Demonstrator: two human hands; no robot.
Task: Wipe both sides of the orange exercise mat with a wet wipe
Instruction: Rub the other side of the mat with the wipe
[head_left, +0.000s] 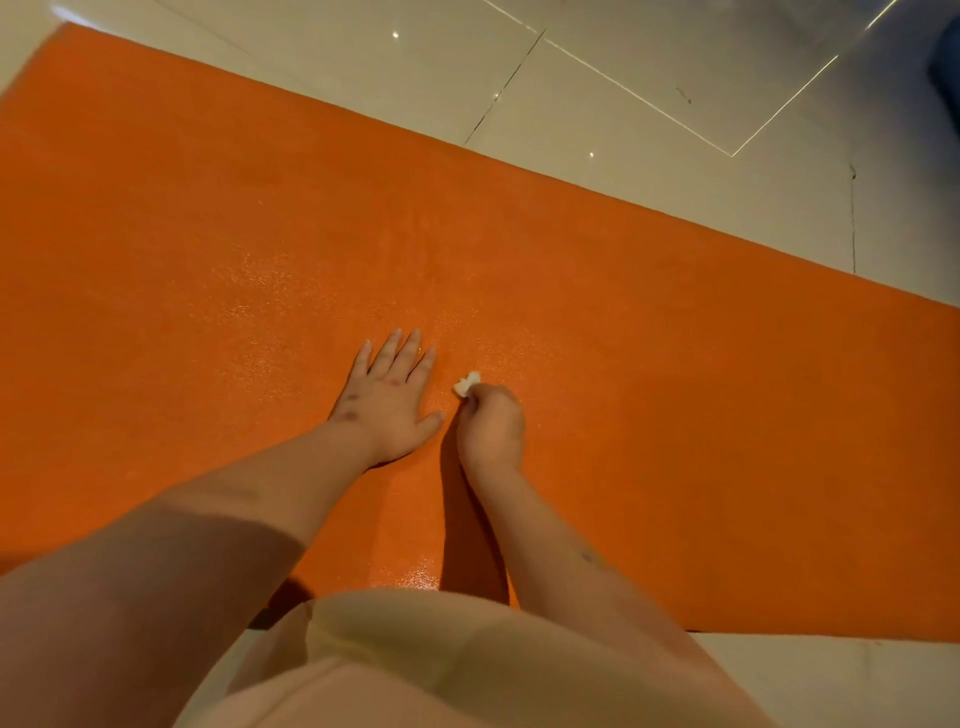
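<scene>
The orange exercise mat (675, 389) lies flat on the floor and fills most of the view, running from upper left to lower right. My left hand (389, 400) rests flat on the mat near its middle, fingers straight and spread. Right beside it, my right hand (491, 428) has its fingers curled round a small bunched white wet wipe (466, 384), which pokes out past the fingertips and touches the mat. Around both hands the mat surface glistens.
Glossy pale floor tiles (597, 88) border the mat's far edge, and a strip of the same floor (831, 675) shows at the near right. My knee in light beige cloth (441, 665) is at the mat's near edge.
</scene>
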